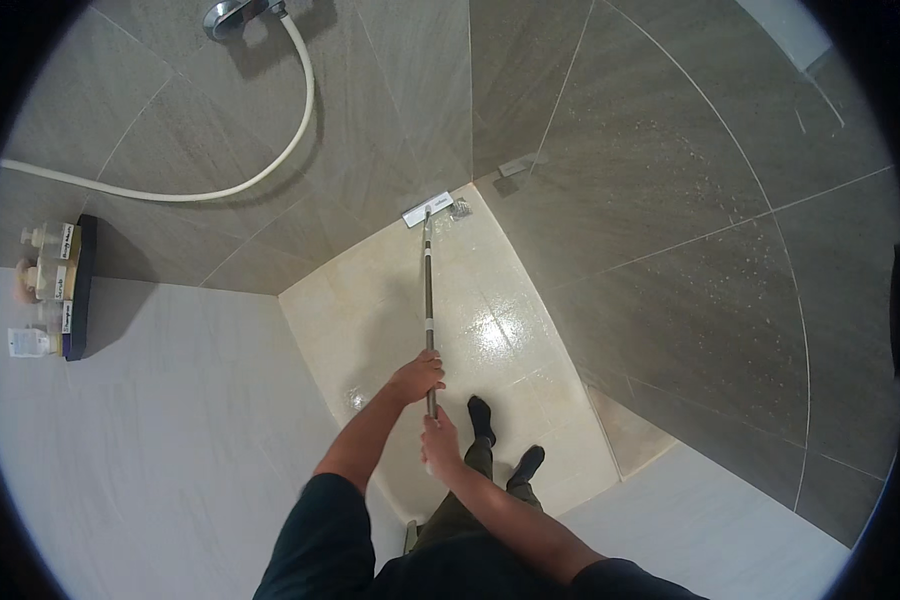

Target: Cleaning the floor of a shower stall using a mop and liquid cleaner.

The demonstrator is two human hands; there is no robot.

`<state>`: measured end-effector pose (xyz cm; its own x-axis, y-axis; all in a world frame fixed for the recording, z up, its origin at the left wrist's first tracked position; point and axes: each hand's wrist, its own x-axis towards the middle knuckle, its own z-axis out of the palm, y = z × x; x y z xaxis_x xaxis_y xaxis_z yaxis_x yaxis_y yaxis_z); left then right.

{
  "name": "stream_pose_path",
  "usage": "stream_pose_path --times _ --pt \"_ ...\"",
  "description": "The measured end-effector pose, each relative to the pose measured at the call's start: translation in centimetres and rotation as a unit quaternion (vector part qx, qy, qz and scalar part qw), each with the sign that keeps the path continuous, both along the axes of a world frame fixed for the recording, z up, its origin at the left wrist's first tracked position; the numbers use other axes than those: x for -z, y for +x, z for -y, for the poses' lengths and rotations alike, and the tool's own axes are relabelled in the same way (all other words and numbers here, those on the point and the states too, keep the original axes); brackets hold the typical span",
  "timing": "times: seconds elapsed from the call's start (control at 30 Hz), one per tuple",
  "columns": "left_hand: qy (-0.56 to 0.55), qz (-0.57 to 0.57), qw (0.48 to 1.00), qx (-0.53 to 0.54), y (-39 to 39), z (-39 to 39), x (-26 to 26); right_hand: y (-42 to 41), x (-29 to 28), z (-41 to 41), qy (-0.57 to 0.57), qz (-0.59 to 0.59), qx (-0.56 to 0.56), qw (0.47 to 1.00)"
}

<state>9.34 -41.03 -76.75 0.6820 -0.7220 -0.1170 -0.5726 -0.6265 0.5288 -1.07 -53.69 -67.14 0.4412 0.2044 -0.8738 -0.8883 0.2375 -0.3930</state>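
My left hand [418, 377] grips the middle part of a long metal pole [429, 292]. Lower down, nearer my body, my right hand [441, 444] is closed round the same pole. At the pole's far end a flat white and grey cleaning head [427, 209] lies against the foot of the tiled wall, close to the far corner. Beside that head, a square metal floor drain [460, 209] shows in the cream tiled floor [390, 300]. The floor looks wet and shines under the light.
A dark wall shelf [84, 289] holds several labelled bottles at the left. A white shower hose [309, 97] hangs from a chrome fitting [229, 19] at the upper left. Grey tiled walls [645, 300] with droplets stand at the right. My feet in dark socks [481, 420] are on the floor.
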Motion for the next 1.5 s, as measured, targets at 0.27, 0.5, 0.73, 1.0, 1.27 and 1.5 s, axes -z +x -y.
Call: stream_pose_path --times 0.27,0.5,0.73,1.0,1.27,1.5 --pt "0.009 0.0 1.0 0.001 2.5 8.8 5.7 -0.5 4.0 8.1 -0.187 0.056 -0.057 0.979" --pt "-0.02 -0.008 0.998 -0.055 5.5 9.0 4.4 5.2 0.6 8.9 -0.105 0.038 -0.043 0.993" --pt "0.022 -0.009 1.0 -0.006 -4.8 14.9 2.0 -3.8 -5.2 15.7 -0.144 -0.044 -0.101 0.983" --pt "-0.077 -0.063 0.994 -0.036 -9.1 23.1 0.4 -6.9 -8.7 23.4 -0.169 -0.101 -0.148 0.969" --pt "0.143 0.022 0.988 -0.054 2.9 18.5 3.9 1.2 -0.5 18.7 -0.385 0.314 -0.4 0.77" --pt "-0.019 -0.151 0.983 0.098 -9.4 27.9 -5.1 -11.8 -11.9 30.1 -0.467 0.159 -0.568 0.659"
